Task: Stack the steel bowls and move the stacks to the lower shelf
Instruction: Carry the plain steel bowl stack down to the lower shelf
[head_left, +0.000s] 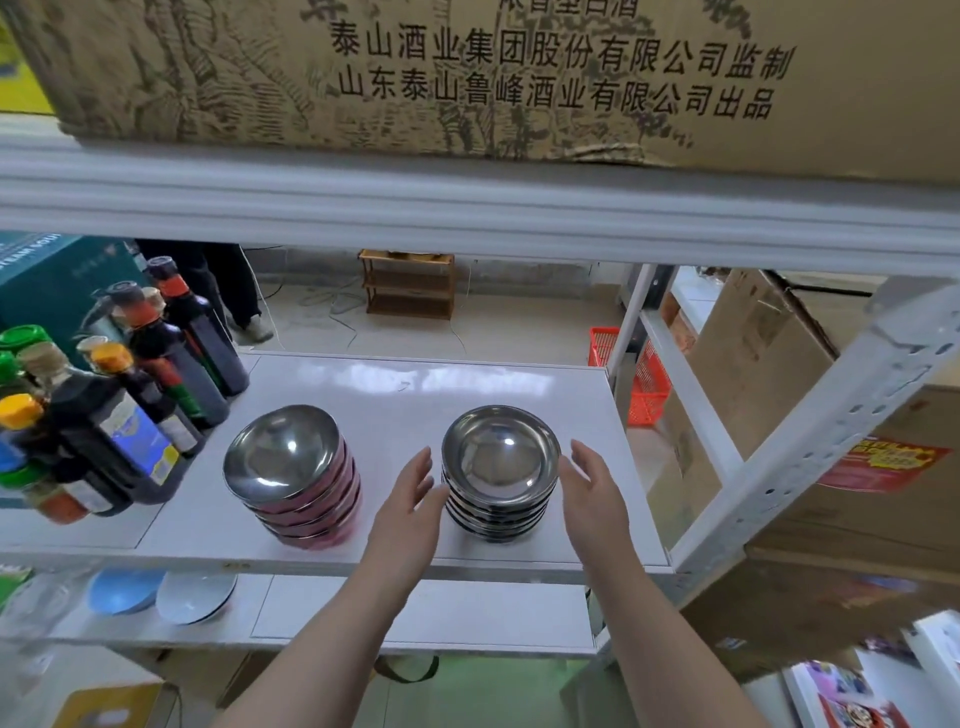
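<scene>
Stockroom or back of a small shop. White metal rack (810, 441) with slotted uprights; large printed carton (415, 78) on top shelf; sauce bottles (130, 395) crowded at left; more cartons (758, 364) stacked at right; red plastic basket (644, 384) on tiled floor (519, 322); stacked steel bowls (501, 473) shelved like stock

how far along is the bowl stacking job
Done: the bowls sit in two stacks, a pink stack and a dark stack. In hand: left hand and right hand, open, flank the dark stack. Left: both stacks must still go to the lower shelf.
</scene>
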